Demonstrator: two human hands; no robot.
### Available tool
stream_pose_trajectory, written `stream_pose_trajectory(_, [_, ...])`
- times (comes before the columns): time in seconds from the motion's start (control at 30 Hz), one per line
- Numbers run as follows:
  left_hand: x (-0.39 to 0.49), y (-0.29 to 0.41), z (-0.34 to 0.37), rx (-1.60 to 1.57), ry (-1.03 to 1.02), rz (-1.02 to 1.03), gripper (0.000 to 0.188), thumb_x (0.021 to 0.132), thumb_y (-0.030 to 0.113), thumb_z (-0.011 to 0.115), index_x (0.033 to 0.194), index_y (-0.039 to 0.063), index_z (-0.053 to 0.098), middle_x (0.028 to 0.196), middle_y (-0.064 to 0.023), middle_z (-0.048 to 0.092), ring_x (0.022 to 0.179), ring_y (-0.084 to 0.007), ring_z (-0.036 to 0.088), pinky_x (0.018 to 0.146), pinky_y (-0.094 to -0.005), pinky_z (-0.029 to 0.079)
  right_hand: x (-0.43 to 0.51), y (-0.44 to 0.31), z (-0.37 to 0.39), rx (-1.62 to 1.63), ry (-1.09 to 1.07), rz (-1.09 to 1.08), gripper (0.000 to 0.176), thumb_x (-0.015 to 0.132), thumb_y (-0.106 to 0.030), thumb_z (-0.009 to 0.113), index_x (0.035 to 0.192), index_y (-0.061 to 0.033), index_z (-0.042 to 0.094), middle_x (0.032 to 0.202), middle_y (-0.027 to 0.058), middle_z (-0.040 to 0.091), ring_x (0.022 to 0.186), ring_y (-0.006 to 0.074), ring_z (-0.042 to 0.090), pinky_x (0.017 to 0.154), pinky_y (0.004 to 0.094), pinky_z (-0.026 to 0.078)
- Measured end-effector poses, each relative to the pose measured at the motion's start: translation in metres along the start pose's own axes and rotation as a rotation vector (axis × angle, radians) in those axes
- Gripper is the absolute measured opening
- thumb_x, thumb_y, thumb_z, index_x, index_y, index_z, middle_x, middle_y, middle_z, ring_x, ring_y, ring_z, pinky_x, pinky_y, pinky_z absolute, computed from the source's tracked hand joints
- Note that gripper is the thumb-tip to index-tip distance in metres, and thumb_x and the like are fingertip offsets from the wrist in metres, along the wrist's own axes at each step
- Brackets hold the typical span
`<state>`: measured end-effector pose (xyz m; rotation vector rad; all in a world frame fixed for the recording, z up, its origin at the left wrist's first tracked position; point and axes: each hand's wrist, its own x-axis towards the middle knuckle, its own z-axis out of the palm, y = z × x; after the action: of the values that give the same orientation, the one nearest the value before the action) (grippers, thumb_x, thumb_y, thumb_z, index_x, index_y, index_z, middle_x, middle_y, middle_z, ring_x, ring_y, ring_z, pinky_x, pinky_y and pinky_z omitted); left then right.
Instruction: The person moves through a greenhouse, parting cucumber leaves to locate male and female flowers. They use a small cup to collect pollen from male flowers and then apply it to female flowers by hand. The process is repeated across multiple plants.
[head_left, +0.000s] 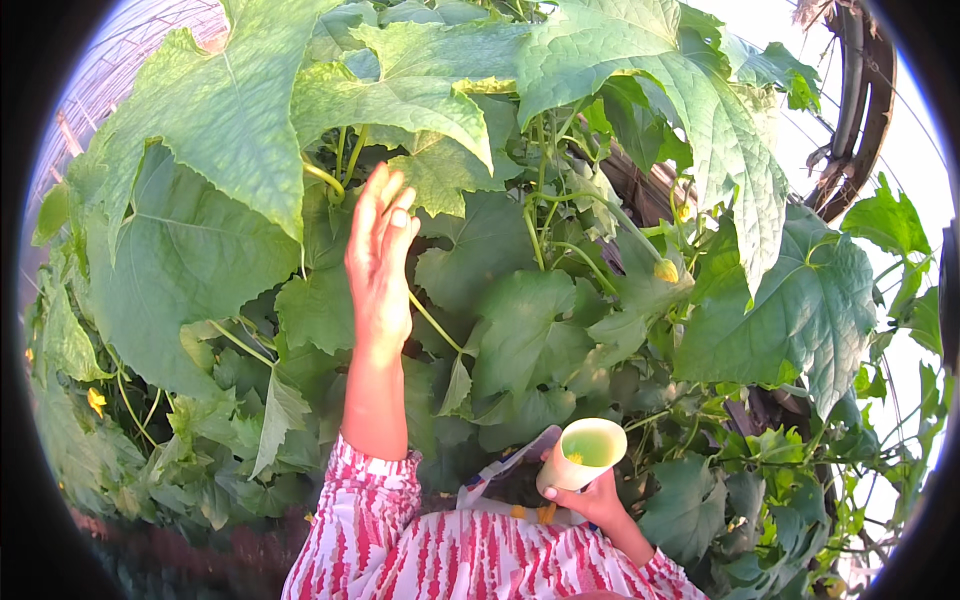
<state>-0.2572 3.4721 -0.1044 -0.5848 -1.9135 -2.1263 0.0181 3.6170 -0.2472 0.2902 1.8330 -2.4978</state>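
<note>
My left hand (379, 255) is raised among broad green vine leaves (442, 90), its fingers extended upward and nothing seen in them. Close by it, to the left, a thick yellow-green stem (324, 178) curves under a leaf. Low at the right of centre, my right hand (596, 501) grips a pale cup (581, 454) around its lower part. The cup's inside looks greenish, with a small yellow piece in it. A yellow flower bud (666, 271) hangs from a stem, up and to the right of the cup.
Dense foliage surrounds both hands, with thin stems and tendrils crossing. A curved brown frame member (855, 112) stands at the upper right. A yellow flower (96, 401) shows at far left. A whitish strap or cloth (517, 465) lies by the cup, near orange-yellow pieces (546, 513).
</note>
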Motion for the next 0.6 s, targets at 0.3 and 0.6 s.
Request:
stream_pose_trajectory(0.3, [0.01,0.087,-0.03,-0.004,0.111,0.322,0.048,0.099,0.03,0.04,0.139,0.005,0.03,0.13,-0.0184,0.05,0.111,-0.0264,0.056,0.08,-0.0295,0.048,0.017,-0.003,-0.013,-0.063,-0.185,-0.005,0.053,0.067,-0.012,0.08,0.11,-0.0021,0.052,0.104,0.0086,0.061,0.097,0.018,0.058,0.086,0.0331,0.046])
stream_pose_trajectory(0.6, [-0.004,0.114,-0.097,-0.081,0.407,0.503,0.046,0.094,0.028,0.041,0.129,-0.002,0.04,0.134,-0.022,0.041,0.128,-0.0352,0.038,0.106,-0.0461,0.035,0.019,0.017,-0.017,0.044,-0.184,0.056,0.06,0.065,-0.011,0.081,0.115,-0.0009,0.048,0.108,0.0111,0.059,0.101,0.0202,0.057,0.087,0.0345,0.046])
